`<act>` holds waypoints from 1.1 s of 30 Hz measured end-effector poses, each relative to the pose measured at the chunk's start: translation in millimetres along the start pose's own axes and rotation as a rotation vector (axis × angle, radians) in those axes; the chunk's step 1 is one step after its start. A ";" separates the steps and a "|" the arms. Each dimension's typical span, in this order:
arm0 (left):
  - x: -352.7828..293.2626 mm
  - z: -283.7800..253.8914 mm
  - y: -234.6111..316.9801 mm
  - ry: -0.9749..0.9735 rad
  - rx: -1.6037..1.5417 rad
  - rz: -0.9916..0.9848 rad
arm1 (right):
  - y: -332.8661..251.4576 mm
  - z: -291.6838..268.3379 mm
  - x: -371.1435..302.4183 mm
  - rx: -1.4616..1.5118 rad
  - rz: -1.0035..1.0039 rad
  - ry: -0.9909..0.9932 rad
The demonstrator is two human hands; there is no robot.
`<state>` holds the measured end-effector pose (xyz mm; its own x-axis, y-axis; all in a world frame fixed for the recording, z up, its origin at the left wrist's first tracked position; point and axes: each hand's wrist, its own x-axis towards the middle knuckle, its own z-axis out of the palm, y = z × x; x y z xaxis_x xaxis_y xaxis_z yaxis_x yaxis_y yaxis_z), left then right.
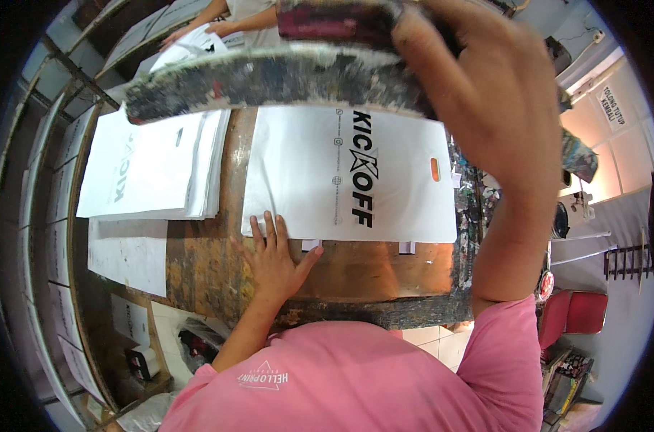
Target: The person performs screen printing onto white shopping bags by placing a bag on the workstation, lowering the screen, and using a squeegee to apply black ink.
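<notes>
A white plastic bag (305, 180) with black lettering and an orange-showing handle slot lies flat on a worn wooden table (356, 273). My left hand (273, 255) rests flat, fingers apart, on the bag's near-left corner. My right hand (485, 93) is raised above the table and grips the edge of a paint-stained frame (269, 79), which is lifted and tilted over the bag's far side.
A stack of white printed bags (154, 165) lies to the left, more white sheets (129, 252) beside it. Another person's hands (212, 25) handle bags at the far end. Shelving runs along the left. A red chair (575, 313) stands at right.
</notes>
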<state>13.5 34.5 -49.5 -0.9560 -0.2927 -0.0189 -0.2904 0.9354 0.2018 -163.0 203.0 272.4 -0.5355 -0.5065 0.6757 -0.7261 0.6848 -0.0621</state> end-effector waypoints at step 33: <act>-0.1 17.9 -21.6 0.008 0.060 -0.172 | 122.7 8.0 12.2 -0.704 -0.749 -0.114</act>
<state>19.0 17.9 -71.4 -0.8919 -0.4504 -0.0405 -0.4514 0.8816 0.1377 -262.1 276.7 267.2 -0.1146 -0.9507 0.2881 -0.4931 0.3062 0.8143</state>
